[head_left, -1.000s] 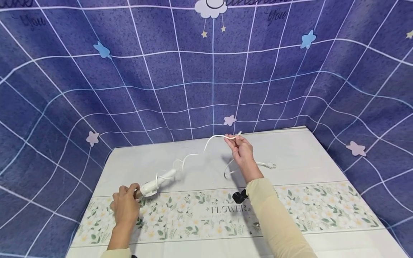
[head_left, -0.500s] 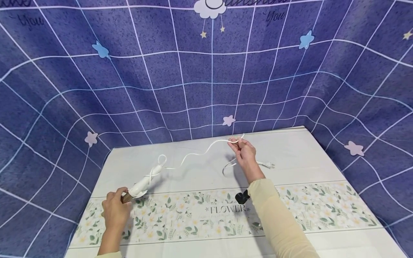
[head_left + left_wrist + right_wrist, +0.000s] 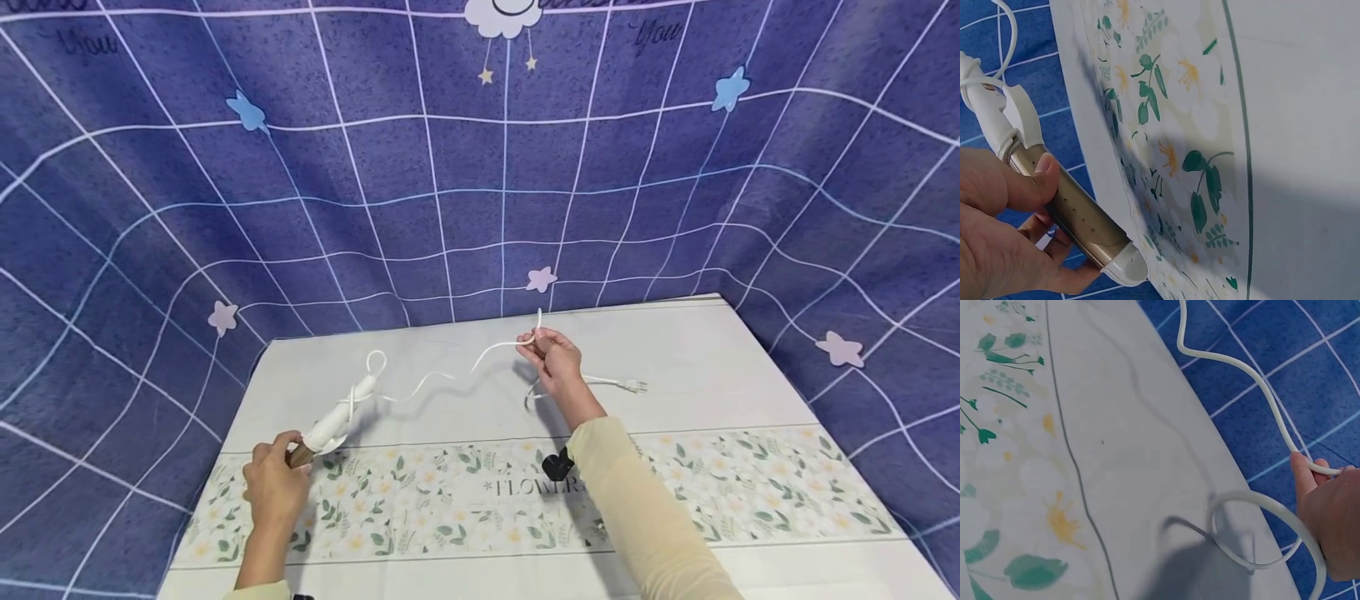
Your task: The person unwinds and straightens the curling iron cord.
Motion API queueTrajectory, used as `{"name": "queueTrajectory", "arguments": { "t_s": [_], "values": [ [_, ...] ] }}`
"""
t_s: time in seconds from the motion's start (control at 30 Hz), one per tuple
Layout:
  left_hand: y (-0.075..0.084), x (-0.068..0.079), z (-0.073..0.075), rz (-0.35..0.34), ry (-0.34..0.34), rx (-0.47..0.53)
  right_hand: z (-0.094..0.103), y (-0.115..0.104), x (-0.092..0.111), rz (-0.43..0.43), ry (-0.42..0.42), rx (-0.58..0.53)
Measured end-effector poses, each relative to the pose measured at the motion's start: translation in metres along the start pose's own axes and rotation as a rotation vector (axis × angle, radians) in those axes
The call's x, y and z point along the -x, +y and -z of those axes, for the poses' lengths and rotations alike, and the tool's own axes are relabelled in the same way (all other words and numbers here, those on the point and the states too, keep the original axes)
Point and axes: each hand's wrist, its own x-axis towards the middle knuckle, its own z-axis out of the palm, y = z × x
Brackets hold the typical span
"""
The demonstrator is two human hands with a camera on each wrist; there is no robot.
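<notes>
My left hand (image 3: 277, 483) grips the gold barrel of a curling iron (image 3: 330, 427), thumb on top in the left wrist view. Its white handle points away and to the right, with the white cord (image 3: 408, 395) crossed around it and a small loop standing at its end. From there the cord runs in a wavy line to my right hand (image 3: 558, 360), which pinches it between thumb and fingers. Beyond the pinch a short bend sticks up. In the right wrist view the cord's other part hangs in a loop (image 3: 1254, 497) below the hand.
The cord's two-pin plug (image 3: 636, 386) lies on the table right of my right hand. A white tablecloth (image 3: 450, 421) with a flower band covers the table. Blue gridded curtain (image 3: 465, 225) hangs around the back and sides.
My left hand has moved left with the curling iron, whose handle now tilts more away from me. The cord span between the hands has lengthened. My right hand has shifted slightly left and lower.
</notes>
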Motion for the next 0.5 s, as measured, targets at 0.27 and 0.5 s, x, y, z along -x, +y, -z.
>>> {"name": "queueTrajectory", "arguments": {
  "t_s": [0.27,0.5],
  "values": [
    [0.005,-0.001,0.001,0.010,0.007,0.019,-0.002,0.016,0.002,-0.058,-0.015,0.082],
    [0.009,-0.002,0.000,0.021,0.014,0.044,-0.005,0.026,0.003,-0.084,-0.023,0.131]
  ]
}}
